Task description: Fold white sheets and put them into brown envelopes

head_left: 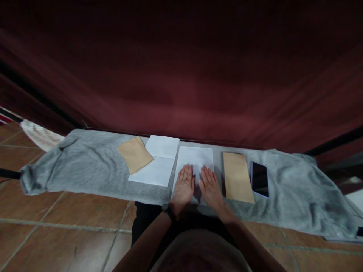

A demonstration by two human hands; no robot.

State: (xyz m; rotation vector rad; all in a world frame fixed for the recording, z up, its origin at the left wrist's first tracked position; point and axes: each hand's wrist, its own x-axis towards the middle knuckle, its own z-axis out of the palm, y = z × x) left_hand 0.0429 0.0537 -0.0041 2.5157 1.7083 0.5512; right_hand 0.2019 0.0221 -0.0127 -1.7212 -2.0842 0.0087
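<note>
A white sheet of paper point(195, 154) lies in front of me on a grey cloth. My left hand point(183, 186) rests flat on its left side, fingers stretched out and pointing away from me. On the right side of the same sheet my right hand point(210, 187) lies palm down, fingers also extended. Neither hand grips anything. Just to the left is another white sheet point(159, 170) with a crease across it, partly covered by brown envelopes point(135, 154). To the right of my right hand sits a stack of brown envelopes point(237, 177).
A phone point(259, 179) with a dark screen lies right of the envelope stack. The grey cloth point(93, 170) covers a long narrow surface. Behind it hangs a dark red fabric point(187, 94). Brown floor tiles point(90, 211) show below, and a striped cloth point(41, 135) at far left.
</note>
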